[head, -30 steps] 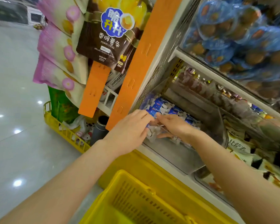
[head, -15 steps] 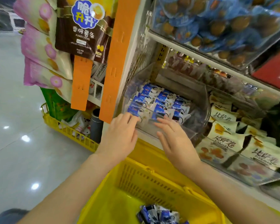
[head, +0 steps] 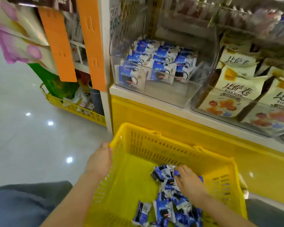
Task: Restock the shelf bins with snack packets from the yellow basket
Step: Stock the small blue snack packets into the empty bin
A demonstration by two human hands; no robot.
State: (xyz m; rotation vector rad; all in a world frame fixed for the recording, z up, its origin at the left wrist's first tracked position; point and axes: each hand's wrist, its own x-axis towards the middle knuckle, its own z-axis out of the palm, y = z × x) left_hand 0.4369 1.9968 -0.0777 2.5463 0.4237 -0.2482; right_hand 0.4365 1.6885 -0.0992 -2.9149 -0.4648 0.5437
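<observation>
The yellow slotted plastic basket [head: 154,149] sits upright just below the shelf's front edge, before its yellow base. Loose blue-and-white foil snack packets [head: 164,208] lie heaped in the basket's right half, jumbled at all angles. Above, the clear plastic shelf bin [head: 170,95] at the shelf's left end holds stocked packets [head: 162,66] of the same kind, in three rows running front to back, overlapping and leaning back.

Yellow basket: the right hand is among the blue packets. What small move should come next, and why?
Probably curl the right hand around a few blue packets and lift them to the clear bin: it lies spread on the pile, the left hand holds the yellow basket, and the bin's front has room.
</observation>
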